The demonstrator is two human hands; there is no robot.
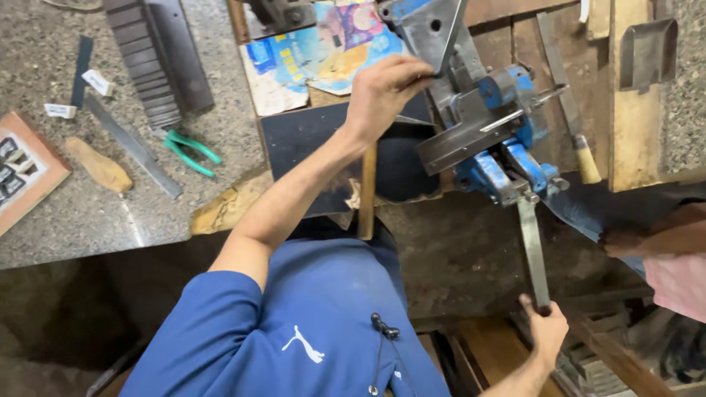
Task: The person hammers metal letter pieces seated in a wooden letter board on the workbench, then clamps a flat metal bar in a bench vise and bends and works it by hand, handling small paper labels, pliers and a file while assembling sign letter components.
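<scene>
Hands work a blue vise [500, 132]: left hand [386, 88] grasps the metal plate [430, 29] clamped there, right hand [548, 327] clenched on the handle [533, 250].

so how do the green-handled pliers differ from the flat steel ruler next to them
The green-handled pliers are short with coloured grips; the flat steel ruler is long, bare grey metal. The pliers' handles splay apart; the ruler is one straight strip. Both lie untouched on the speckled stone counter.

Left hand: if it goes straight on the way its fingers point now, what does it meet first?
The left hand already touches the grey metal piece clamped in the blue vise. Going further, it would probably only press into that piece.
</scene>
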